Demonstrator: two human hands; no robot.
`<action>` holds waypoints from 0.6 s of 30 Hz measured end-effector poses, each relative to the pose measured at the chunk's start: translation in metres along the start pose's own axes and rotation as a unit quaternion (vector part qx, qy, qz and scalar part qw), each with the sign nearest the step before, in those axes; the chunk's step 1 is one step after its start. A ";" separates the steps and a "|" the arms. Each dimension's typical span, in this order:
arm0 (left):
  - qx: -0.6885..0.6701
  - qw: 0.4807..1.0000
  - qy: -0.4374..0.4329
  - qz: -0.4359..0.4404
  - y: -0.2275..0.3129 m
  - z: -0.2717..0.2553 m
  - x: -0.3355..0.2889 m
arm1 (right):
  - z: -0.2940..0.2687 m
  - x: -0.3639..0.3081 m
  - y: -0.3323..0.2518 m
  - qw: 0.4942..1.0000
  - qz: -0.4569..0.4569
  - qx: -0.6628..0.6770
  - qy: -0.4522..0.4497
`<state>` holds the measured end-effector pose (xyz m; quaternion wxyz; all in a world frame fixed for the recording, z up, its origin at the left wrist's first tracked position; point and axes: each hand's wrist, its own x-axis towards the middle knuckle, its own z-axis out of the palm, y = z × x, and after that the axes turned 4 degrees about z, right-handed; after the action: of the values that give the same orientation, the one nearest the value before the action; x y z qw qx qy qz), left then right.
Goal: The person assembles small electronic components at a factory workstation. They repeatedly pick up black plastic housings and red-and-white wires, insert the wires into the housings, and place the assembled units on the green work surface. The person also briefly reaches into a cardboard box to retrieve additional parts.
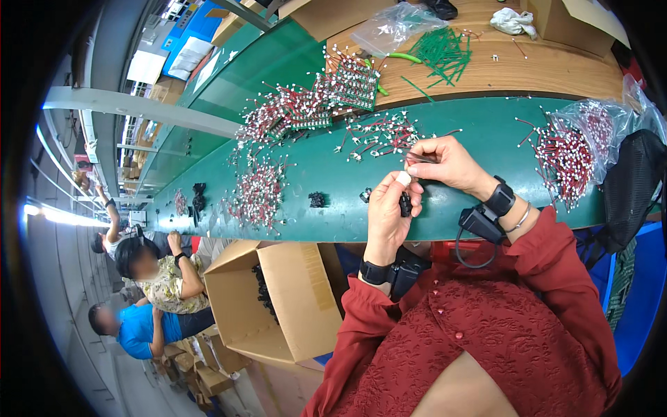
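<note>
Close together over the green worktop point(333, 187), my two hands nearly meet at the fingertips. My left hand point(386, 214) is closed around a small black part point(406, 204), mostly covered by the fingers. Something white point(404, 178) shows at the tip of its thumb; whether it is a finger cover or a held piece I cannot tell. Just above, my right hand point(450, 165) pinches slim dark tweezers point(422, 159), their tips pointing towards the left hand. Beyond the hands lies a loose spread of red-and-black wires with white connectors point(381, 135).
Wired green circuit boards point(351, 87) are heaped at the back. More connector wires point(258, 193) lie left, near small black parts point(317, 200); a bagful point(566, 156) spills at right. Green strips point(441, 54) lie on the wooden board. Below stands an open carton point(306, 299). People point(163, 274) are at left.
</note>
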<state>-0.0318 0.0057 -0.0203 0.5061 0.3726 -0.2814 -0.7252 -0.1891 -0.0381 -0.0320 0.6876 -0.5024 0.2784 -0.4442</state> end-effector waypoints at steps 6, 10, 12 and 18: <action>-0.225 0.970 -0.074 -0.060 0.009 -0.008 -0.009 | -0.009 -0.004 -0.012 0.998 0.049 0.033 0.024; -0.267 0.959 -0.078 -0.049 0.008 -0.007 -0.013 | -0.009 -0.004 -0.017 0.991 0.042 0.119 0.051; -0.264 0.961 -0.074 -0.047 0.006 -0.005 -0.014 | -0.009 -0.004 -0.018 0.989 0.038 0.135 0.055; -0.266 0.961 -0.056 -0.053 0.001 -0.007 -0.011 | -0.007 -0.009 -0.020 0.994 0.016 0.103 0.029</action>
<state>-0.0232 0.0159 -0.0210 0.5315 0.1974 -0.0858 -0.8192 -0.2054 -0.0347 -0.0159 0.7340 -0.4117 0.2590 -0.4739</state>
